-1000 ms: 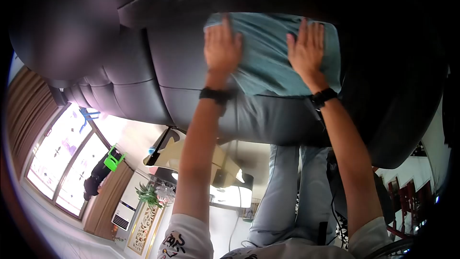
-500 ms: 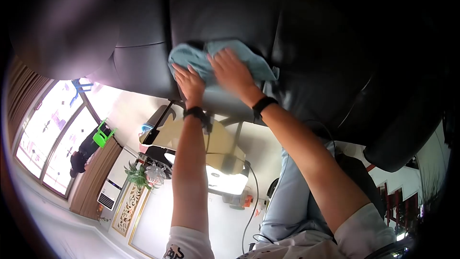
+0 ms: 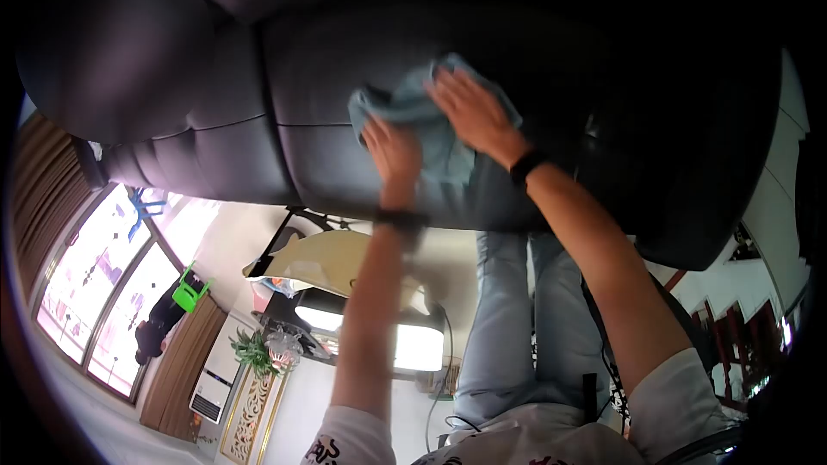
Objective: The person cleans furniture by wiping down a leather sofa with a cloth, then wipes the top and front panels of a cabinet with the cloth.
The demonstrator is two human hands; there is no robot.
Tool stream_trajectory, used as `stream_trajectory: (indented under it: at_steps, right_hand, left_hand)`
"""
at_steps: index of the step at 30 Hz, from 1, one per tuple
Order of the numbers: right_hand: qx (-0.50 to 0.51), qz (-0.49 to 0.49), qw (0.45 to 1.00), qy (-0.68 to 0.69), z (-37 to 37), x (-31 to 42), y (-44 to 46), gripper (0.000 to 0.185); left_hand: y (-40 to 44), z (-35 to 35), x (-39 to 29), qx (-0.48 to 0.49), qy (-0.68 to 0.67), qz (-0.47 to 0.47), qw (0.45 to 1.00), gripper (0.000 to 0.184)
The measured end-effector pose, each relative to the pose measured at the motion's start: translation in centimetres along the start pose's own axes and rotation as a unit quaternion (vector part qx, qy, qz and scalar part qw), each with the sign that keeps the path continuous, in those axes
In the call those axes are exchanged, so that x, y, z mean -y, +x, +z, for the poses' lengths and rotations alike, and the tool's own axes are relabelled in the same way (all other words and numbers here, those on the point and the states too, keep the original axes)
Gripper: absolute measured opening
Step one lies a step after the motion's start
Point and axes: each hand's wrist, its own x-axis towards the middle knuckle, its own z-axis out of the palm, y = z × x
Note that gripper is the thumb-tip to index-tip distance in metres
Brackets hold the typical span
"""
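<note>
A crumpled blue-green cloth [image 3: 431, 125] lies on the seat of a dark leather sofa [image 3: 319, 77]. My left hand [image 3: 394, 148] rests on the cloth's left part, its fingers stretched out and slightly blurred. On the upper right part of the cloth lies my right hand [image 3: 472, 114], palm down with fingers extended. Both hands press flat on the fabric, and neither is closed round it. The palms and the cloth beneath them are hidden.
Below the sofa is a tan table [image 3: 327, 260] with a curved edge. A green stool [image 3: 190, 289] is near a person in dark clothes [image 3: 159, 325] at the left. A blue stool [image 3: 145, 211] stands by the windows. A plant [image 3: 250, 350] is at the lower left.
The cloth, spread wide a second ago, is now bunched. Since half a second ago both hands and the cloth have shifted to the right in view, and the camera view has shifted too.
</note>
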Motion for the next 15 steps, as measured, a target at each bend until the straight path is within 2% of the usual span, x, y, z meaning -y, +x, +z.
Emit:
stream_trajectory:
  at_steps: [1, 3, 5, 6, 7, 9, 10, 11, 13, 14, 15]
  right_hand:
    - [-0.035, 0.036, 0.998, -0.042, -0.9, -2.5, 0.9, 0.056]
    - [-0.088, 0.108, 0.988, -0.060, -3.0, -6.9, 1.5, 0.058]
    - [-0.098, 0.092, 0.990, -0.039, -3.2, -8.5, 0.3, 0.058]
    - [-0.104, 0.083, 0.991, -0.027, -3.2, -8.9, -0.4, 0.059]
    - [-0.104, 0.090, 0.990, -0.011, -2.9, -8.4, -1.4, 0.059]
    - [-0.100, 0.102, 0.989, 0.027, -2.2, -5.6, -4.8, 0.060]
    - [-0.087, 0.098, 0.991, 0.011, -1.5, -4.1, -6.7, 0.063]
    - [-0.066, 0.101, 0.991, 0.058, -1.4, -2.2, -8.8, 0.063]
    - [-0.024, 0.091, 0.988, 0.122, -1.1, 1.2, -13.7, 0.061]
    - [-0.002, 0.078, 0.987, 0.142, -0.7, 2.9, -16.1, 0.060]
    - [0.032, 0.058, 0.987, 0.146, 0.2, 4.4, -19.0, 0.058]
  left_hand:
    - [2.7, 0.3, -1.6, -0.073, -0.032, 0.048, 0.996, 0.068]
    - [7.9, -1.6, -5.4, -0.018, -0.157, 0.060, 0.986, 0.074]
    - [10.6, -0.3, -7.7, -0.042, -0.141, 0.049, 0.988, 0.074]
    - [10.2, 0.2, -8.9, -0.008, -0.104, 0.003, 0.995, 0.075]
    - [9.2, 1.4, -9.0, -0.036, -0.068, 0.032, 0.997, 0.075]
    - [5.7, 3.9, -8.4, -0.090, 0.010, 0.085, 0.992, 0.076]
    - [2.7, 3.5, -8.4, -0.007, -0.005, 0.068, 0.998, 0.076]
    - [-0.6, 5.4, -6.8, -0.024, 0.011, 0.093, 0.995, 0.077]
    - [-8.2, 7.1, -4.2, 0.005, 0.046, 0.110, 0.993, 0.075]
    - [-12.6, 8.3, -2.1, -0.039, 0.055, 0.190, 0.979, 0.066]
    - [-16.6, 7.5, -2.0, 0.027, 0.063, 0.173, 0.983, 0.061]
